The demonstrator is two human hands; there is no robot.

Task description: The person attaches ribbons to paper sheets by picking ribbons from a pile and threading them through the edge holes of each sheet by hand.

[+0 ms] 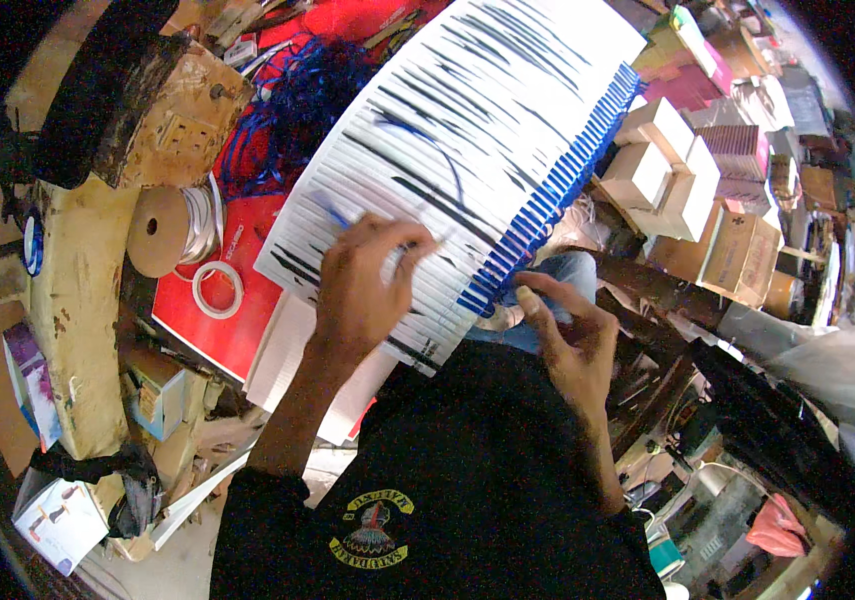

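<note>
A white ribbed sheet (417,170) with black streaks lies slanted before me. Blue ribbon (547,190) is looped in a close row along its right edge. My left hand (367,275) is over the lower part of the sheet, thumb and forefinger pinched; what sits between them is too small to make out. Beside it a blue strand shows blurred, and a thin blue loop (457,170) arcs over the sheet. At the lower end of the looped row, my right hand (572,330) pinches the blue ribbon, partly hidden by the fingertips.
A tangle of blue ribbon (297,100) lies on a red surface at the far left. Nearby are a cardboard spool (159,232) and a white tape ring (217,290). Pale open boxes (657,175) and a brown carton (737,260) stand to the right.
</note>
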